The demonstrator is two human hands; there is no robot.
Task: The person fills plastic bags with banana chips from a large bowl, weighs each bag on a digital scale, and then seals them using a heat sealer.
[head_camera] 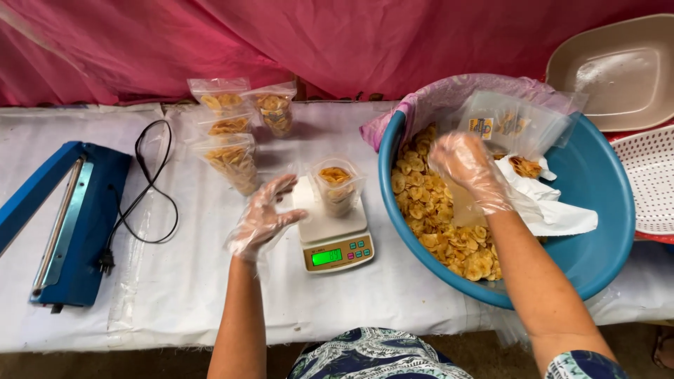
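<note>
- My left hand [263,219], in a thin clear glove, hovered just left of the small kitchen scale [331,235], fingers spread apart and holding nothing.
- A small clear bag of chips [335,184] stood upright on the scale's white platform, its mouth open; my left fingertips were near it but not touching.
- The scale's green display [326,257] was lit.
- My right hand [469,167], also gloved, was over the blue basin [597,210], above the heap of yellow banana chips [439,217]; it was blurred, fingers loosely open, and I could not tell whether it held any chips.
- Inside the basin, beyond my right hand, lay a stack of empty clear bags [516,123] and a white paper sheet [551,207], with a pink cloth [449,95] draped over the far rim.
- Four filled bags [235,133] stood together at the back of the bench [196,281], well left of the scale.
- A blue heat sealer [67,217] sat at the far left, its black cord [144,189] looped beside it.
- A beige tray [621,67] and a white perforated basket [653,182] were at the right.
</note>
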